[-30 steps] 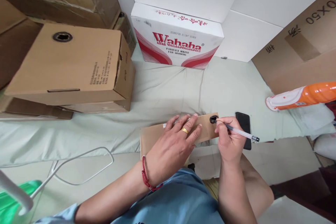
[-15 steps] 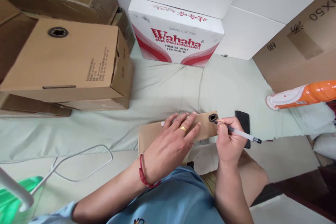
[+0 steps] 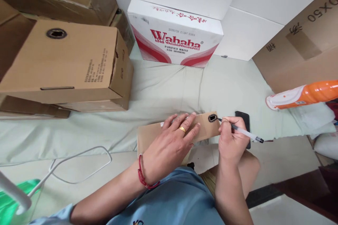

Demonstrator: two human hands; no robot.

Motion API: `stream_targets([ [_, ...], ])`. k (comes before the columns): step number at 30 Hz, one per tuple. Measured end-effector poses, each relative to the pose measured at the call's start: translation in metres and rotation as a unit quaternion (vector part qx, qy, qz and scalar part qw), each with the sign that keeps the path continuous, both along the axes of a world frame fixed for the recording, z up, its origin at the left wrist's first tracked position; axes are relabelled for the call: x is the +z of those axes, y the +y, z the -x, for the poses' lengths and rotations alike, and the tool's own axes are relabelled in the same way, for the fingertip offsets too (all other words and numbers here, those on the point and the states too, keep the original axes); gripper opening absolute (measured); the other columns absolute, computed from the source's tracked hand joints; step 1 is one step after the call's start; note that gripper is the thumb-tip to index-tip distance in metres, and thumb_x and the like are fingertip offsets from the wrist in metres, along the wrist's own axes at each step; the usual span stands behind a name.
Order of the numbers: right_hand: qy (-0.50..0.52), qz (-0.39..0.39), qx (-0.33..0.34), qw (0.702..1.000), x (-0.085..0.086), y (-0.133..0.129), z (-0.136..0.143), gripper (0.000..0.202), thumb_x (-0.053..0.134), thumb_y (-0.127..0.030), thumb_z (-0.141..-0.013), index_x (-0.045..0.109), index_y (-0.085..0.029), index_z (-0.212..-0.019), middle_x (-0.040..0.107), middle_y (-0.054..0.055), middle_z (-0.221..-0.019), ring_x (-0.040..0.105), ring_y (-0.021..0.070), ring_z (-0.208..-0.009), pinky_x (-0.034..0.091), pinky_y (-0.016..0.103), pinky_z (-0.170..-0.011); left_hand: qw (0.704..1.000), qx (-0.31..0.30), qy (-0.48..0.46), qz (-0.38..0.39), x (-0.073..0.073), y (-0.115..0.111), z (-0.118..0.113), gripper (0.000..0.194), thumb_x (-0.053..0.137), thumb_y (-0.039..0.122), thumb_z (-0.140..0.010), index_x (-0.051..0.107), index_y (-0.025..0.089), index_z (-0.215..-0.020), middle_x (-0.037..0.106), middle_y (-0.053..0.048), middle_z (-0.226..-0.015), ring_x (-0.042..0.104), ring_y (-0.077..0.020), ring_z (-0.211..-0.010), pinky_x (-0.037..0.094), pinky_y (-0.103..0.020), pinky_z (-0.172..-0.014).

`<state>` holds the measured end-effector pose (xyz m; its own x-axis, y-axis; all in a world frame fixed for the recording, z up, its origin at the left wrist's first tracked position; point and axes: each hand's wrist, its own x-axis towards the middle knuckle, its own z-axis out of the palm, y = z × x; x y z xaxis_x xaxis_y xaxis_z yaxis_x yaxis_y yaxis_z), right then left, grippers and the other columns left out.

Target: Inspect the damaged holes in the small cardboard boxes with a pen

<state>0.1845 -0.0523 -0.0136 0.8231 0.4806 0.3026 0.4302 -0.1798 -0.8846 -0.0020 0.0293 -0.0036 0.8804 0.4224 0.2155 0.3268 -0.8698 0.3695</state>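
My left hand (image 3: pixel 174 140), with a gold ring and a red cord bracelet, lies flat with fingers spread on a narrow brown cardboard piece (image 3: pixel 207 128). Near the cardboard's right end is a small hole (image 3: pixel 212 117) with a thick black outline. My right hand (image 3: pixel 232 140) pinches a pen (image 3: pixel 246 132) with a clear barrel. The pen's tip is at the right edge of the black outline.
A brown box (image 3: pixel 71 56) with a black-ringed hole stands at the left. A white and red carton (image 3: pixel 175 38) is at the back. A phone (image 3: pixel 244 121) lies beyond my right hand, and an orange bottle (image 3: pixel 306 95) at the right.
The pen tip has moved from the lower right of the black outline to its right side, and my right hand has tilted slightly. My left hand stays on the cardboard.
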Motion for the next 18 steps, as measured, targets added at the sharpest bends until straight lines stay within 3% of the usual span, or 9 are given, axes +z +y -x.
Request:
stream_targets([
  [9, 0.018, 0.017, 0.014, 1.0, 0.0, 0.002, 0.004, 0.016, 0.067, -0.037, -0.095, 0.068, -0.021, -0.09, 0.066, -0.002, -0.07, 0.062, 0.0147, -0.063, 0.05, 0.028, -0.064, 1.0, -0.001, 0.003, 0.001, -0.001, 0.001, 0.0, 0.046, 0.061, 0.015, -0.101, 0.061, 0.014, -0.147, 0.053, -0.021, -0.166, 0.058, -0.0408, -0.146, 0.054, -0.065, -0.115],
  [11, 0.048, -0.011, 0.018, 0.999, -0.002, -0.003, 0.0, 0.019, 0.068, -0.04, -0.097, 0.067, -0.021, -0.096, 0.065, -0.002, -0.072, 0.057, 0.0123, -0.057, 0.046, 0.027, -0.058, 1.0, -0.002, 0.0, 0.001, 0.0, 0.001, 0.0, 0.045, 0.062, 0.015, -0.101, 0.061, 0.014, -0.146, 0.054, -0.021, -0.165, 0.058, -0.0408, -0.145, 0.054, -0.065, -0.115],
  [14, 0.03, -0.036, -0.029, 0.998, -0.006, -0.018, -0.019, 0.028, 0.065, -0.047, -0.101, 0.066, -0.021, -0.114, 0.07, 0.001, -0.084, 0.051, 0.0101, -0.053, 0.043, 0.026, -0.056, 1.0, -0.003, -0.002, 0.005, 0.0, 0.002, 0.0, 0.044, 0.063, 0.015, -0.101, 0.063, 0.014, -0.145, 0.054, -0.022, -0.165, 0.058, -0.0416, -0.145, 0.054, -0.065, -0.115],
  [16, -0.057, 0.018, -0.052, 0.997, -0.015, -0.032, -0.04, 0.034, 0.061, -0.048, -0.103, 0.068, -0.021, -0.122, 0.074, 0.006, -0.097, 0.062, 0.0148, -0.066, 0.051, 0.031, -0.067, 1.0, -0.005, -0.003, 0.007, 0.001, 0.002, 0.0, 0.045, 0.063, 0.013, -0.1, 0.063, 0.013, -0.145, 0.054, -0.023, -0.165, 0.058, -0.0423, -0.145, 0.054, -0.065, -0.114],
  [18, -0.15, 0.126, -0.026, 0.98, -0.029, -0.045, -0.063, 0.034, 0.056, -0.045, -0.103, 0.072, -0.02, -0.12, 0.076, 0.011, -0.105, 0.07, 0.0232, -0.089, 0.055, 0.04, -0.086, 1.0, -0.007, -0.004, 0.008, 0.0, 0.002, 0.0, 0.046, 0.063, 0.012, -0.099, 0.063, 0.013, -0.145, 0.053, -0.023, -0.165, 0.057, -0.0426, -0.145, 0.053, -0.066, -0.115],
])
